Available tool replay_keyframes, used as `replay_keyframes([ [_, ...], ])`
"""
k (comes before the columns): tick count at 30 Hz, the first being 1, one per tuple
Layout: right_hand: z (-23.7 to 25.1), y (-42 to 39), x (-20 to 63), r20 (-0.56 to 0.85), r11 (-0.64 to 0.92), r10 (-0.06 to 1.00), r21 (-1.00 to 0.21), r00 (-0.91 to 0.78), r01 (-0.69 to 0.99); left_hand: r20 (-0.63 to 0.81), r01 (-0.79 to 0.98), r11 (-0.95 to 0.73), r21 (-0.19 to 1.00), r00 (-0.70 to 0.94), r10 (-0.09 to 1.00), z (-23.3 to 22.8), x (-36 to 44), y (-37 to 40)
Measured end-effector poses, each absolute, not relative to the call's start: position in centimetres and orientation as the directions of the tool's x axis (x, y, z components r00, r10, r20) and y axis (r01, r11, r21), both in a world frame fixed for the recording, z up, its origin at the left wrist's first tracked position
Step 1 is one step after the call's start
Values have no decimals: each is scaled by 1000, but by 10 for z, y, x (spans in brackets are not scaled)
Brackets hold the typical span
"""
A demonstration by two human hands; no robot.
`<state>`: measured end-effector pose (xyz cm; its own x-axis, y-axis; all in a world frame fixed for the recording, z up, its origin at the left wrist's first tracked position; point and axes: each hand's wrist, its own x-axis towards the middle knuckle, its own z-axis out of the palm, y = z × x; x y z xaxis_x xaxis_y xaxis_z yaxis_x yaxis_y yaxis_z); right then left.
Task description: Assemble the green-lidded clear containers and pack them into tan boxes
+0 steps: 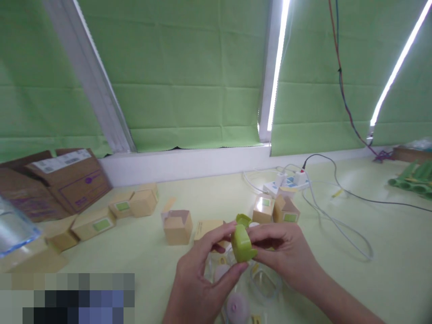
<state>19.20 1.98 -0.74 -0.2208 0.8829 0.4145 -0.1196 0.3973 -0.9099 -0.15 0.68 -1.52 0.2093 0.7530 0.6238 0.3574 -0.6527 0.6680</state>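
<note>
Both hands met over the near middle of the surface point(388, 252), sharing a small lime-green plastic piece point(242, 243). The left hand point(199, 274) was closed on it from the left, thumb underneath and fingertips on its top edge. The right hand point(286, 252) pinched it from the right side, fingers curled around its far face. The piece was lifted clear of the surface, with a small flap or lid at its top standing open.

Directly beneath the hands lay some clear plastic parts point(263, 283) and a pinkish round disc point(236, 308), partly hidden by the wrists. Farther off stood several small cardboard boxes point(177, 227), one of them open at the top, with more of them point(94, 223) trailing away to the left. A power strip point(286, 182) with white cables lay at the far right.

The step in hand looked like fitting or adjusting the green piece, both grips being fine fingertip holds rather than a carry. Any further move would seem to call for one hand to steady the body while the other worked the flap, with little force, since the piece was small and light.
</note>
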Motion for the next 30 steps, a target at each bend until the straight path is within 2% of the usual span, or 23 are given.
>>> replay_keyframes([
  [5,-6,19,197,537,561,798,-828,-275,10,667,268,-711,650,247,703,-14,-2,5],
  [11,-2,17,198,619,663,732,-743,-286,88,687,215,-731,648,252,682,-12,-1,6],
  [18,1,18,204,753,822,568,-536,-333,189,686,191,-732,654,258,680,-9,1,2],
  [23,-3,18,200,779,817,570,-572,-263,78,649,151,-690,708,248,719,-10,1,3],
  [30,-1,17,198,665,714,683,-696,-301,82,587,82,-614,785,219,779,-9,-3,5],
])
